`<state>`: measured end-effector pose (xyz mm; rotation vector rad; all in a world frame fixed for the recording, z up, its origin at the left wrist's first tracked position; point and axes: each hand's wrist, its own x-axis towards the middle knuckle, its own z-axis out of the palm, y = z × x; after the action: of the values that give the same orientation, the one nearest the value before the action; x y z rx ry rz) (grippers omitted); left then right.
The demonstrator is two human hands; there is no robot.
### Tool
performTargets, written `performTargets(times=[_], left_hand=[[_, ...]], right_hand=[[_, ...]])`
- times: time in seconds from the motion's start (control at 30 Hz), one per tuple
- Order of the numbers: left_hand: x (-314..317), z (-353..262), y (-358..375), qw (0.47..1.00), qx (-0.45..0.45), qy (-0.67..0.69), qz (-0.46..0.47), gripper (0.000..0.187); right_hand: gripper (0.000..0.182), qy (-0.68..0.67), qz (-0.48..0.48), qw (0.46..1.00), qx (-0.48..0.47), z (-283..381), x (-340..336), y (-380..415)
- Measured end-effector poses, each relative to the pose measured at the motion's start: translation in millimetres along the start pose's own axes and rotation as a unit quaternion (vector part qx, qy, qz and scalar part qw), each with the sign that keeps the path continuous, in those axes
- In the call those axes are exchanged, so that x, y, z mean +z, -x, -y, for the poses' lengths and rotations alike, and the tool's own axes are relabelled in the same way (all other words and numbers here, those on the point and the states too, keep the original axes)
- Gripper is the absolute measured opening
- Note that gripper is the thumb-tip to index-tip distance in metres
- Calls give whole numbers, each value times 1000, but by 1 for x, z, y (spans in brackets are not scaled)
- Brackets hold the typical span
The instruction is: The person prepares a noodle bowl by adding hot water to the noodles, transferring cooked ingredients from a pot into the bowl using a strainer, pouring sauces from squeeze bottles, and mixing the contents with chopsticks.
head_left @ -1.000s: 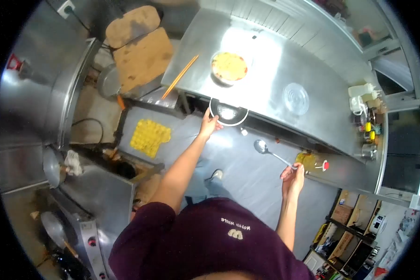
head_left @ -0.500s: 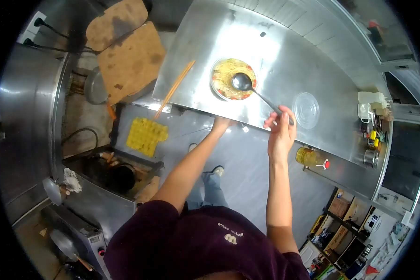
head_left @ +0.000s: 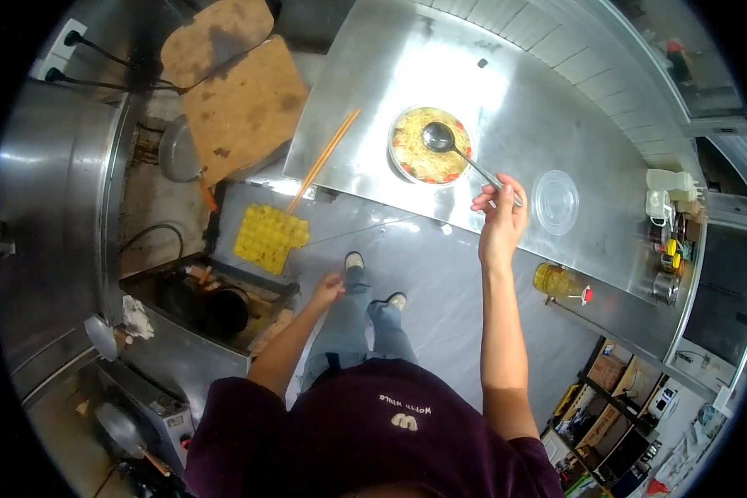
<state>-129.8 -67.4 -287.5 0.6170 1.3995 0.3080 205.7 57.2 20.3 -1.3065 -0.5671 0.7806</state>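
My right hand [head_left: 503, 206] is closed on the handle end of a metal soup ladle [head_left: 476, 166], at the front edge of the steel counter [head_left: 357, 170]. The ladle's round head rests over noodles with red bits in a round plastic bowl [head_left: 392, 158]. To the right of that hand lies a clear round lid [head_left: 556, 202] on the counter. My left hand [head_left: 329, 289] hangs low over the floor, away from the counter, its fingers curled in with nothing visible in them.
Long chopsticks [head_left: 327, 158] lie over the counter's left edge. Below them is a yellow egg tray [head_left: 271, 238]. An oil bottle [head_left: 559, 282] stands under the counter's right part, and seasoning containers [head_left: 668, 232] line its right end. Stained cardboard [head_left: 245, 104] lies at the left.
My left hand has dropped from the counter's edge, down and left towards my body. My right hand keeps the ladle over the bowl. The whole view has shifted slightly.
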Motion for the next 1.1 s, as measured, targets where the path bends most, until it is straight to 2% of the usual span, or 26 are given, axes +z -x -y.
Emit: performTargets(times=[0.13,0.33,0.4,0.47,0.57,0.6,0.63,0.67,0.77,0.83,1.1], left_hand=[[-19,-3,9,994,-93,-30,-46,23],[-8,-29,27,992,-118,-22,-27,19],[4,-33,28,993,-108,-34,-30,19],[5,-25,22,995,-92,-31,-13,19],[-4,1,-2,998,-61,-11,30,21],[-4,-2,1,998,-59,-5,39,21],[14,-48,38,991,-112,-64,-27,22],[13,-47,39,992,-109,-64,-28,23],[7,-40,39,992,-109,-60,-29,23],[6,-45,48,990,-115,-71,-32,22],[1,-25,46,992,-87,-77,-42,24]], right_hand=[[28,-26,-5,1000,-3,23,-3,0],[26,-86,18,995,-37,117,-14,19],[25,-146,31,985,-82,156,-11,27],[26,-207,170,954,-133,194,-15,31],[23,-222,249,929,-159,246,-32,48],[23,-208,277,925,-157,263,-35,55],[22,-189,289,923,-171,276,-41,59],[20,-169,305,919,-183,283,-47,64],[15,-292,344,872,-189,293,-70,76],[15,-309,337,867,-197,302,-55,84],[30,-361,360,833,-215,327,-66,119]])
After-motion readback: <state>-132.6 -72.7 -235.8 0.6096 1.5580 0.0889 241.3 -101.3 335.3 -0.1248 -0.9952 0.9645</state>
